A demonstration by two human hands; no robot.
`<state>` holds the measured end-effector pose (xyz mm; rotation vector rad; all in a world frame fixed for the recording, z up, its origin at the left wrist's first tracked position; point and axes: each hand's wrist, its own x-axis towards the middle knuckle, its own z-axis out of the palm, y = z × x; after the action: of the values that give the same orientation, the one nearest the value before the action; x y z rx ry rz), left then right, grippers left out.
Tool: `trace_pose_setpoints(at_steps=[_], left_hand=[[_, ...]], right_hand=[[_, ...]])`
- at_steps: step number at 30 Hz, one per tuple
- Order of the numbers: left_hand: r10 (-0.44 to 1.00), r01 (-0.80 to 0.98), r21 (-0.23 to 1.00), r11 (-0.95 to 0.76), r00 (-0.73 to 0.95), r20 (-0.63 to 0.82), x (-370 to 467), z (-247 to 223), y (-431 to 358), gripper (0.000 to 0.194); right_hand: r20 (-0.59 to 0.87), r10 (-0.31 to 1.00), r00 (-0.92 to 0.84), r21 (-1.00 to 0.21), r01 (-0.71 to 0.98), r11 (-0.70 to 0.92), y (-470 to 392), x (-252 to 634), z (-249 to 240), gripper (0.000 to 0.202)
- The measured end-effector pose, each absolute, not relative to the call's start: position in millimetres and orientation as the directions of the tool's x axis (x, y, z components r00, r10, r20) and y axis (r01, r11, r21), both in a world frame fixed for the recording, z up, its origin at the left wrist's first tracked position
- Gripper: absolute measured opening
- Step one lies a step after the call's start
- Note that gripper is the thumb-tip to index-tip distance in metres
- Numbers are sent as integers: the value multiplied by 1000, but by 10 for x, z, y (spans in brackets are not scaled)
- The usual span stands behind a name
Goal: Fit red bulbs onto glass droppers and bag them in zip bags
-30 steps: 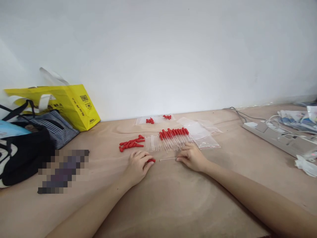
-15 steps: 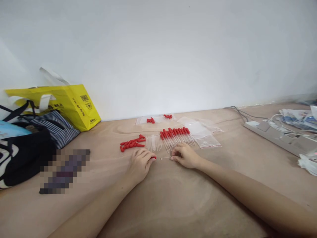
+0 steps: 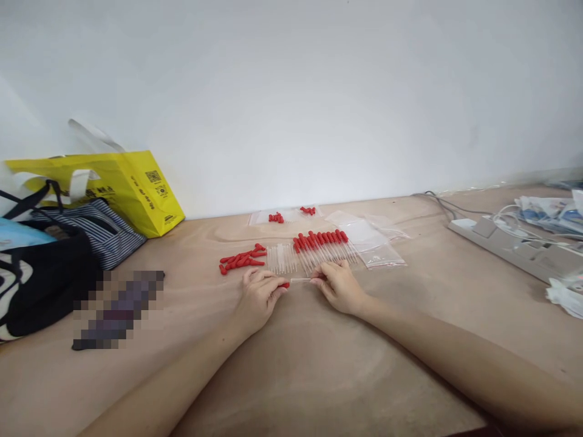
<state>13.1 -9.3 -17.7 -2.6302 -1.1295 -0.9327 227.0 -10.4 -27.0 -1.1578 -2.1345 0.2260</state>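
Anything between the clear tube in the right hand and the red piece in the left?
Nothing visible stands between the clear tube and the red piece, only a small gap. The loose tubes lie beyond that line.

Even, moderately bright illumination; the pale wall (image 3: 291,109) is brightest low down, just above the table (image 3: 291,364), and greyer toward its top. Shadows on the table are soft; its surface shows a faint sheen. Fine detail is slightly blurred, with wide-angle stretching toward the edges.
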Motion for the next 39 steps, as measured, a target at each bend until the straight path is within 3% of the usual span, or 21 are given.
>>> trace_pose_setpoints(at_steps=[11, 18, 28, 33, 39], left_hand=[[642, 687, 166, -707, 525, 558, 126, -169, -100, 15], [596, 671, 132, -730, 529, 604, 142, -150, -140, 15], [615, 660, 131, -740, 585, 528, 183, -98, -184, 14], [599, 652, 120, -749, 589, 542, 215, -100, -201, 14], [573, 655, 104, -748, 560, 599, 224, -115, -187, 14]], right_hand=[[465, 765, -446, -415, 653, 633, -143, 2224, -253, 17], [486, 720, -496, -287, 687, 667, -145, 2225, -233, 22], [532, 624, -572, -126, 676, 726, -160, 2268, -227, 22], [565, 618, -546, -164, 660, 733, -153, 2242, -252, 23], [541, 695, -474, -298, 665, 685, -185, 2154, -245, 22]])
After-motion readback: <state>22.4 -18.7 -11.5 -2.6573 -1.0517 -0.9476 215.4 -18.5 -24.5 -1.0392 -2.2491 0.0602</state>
